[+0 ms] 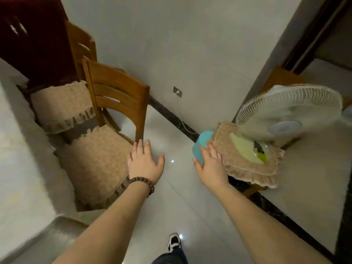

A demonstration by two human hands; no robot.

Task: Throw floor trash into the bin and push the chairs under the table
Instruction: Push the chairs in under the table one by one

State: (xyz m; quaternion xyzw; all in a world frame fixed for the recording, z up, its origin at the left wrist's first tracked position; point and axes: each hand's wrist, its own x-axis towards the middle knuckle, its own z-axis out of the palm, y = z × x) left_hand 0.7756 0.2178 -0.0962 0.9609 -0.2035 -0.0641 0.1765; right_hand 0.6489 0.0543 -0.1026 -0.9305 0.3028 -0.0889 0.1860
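Two wooden chairs with beige frilled cushions stand at the table [17,141] on the left: the near chair [114,96] and a far chair [80,42] behind it. My left hand [144,162], with a bead bracelet on the wrist, is stretched out with straight fingers just right of the near chair's seat, holding nothing. My right hand [211,164] is also spread flat, in front of a blue bin [202,145] that stands on the floor by the wall. No floor trash shows.
A third cushioned chair [247,161] by the wall carries a white table fan [289,111], its cord running to a wall socket [177,91]. A glossy tiled floor lies between the chairs. My shoe [173,241] is at the bottom.
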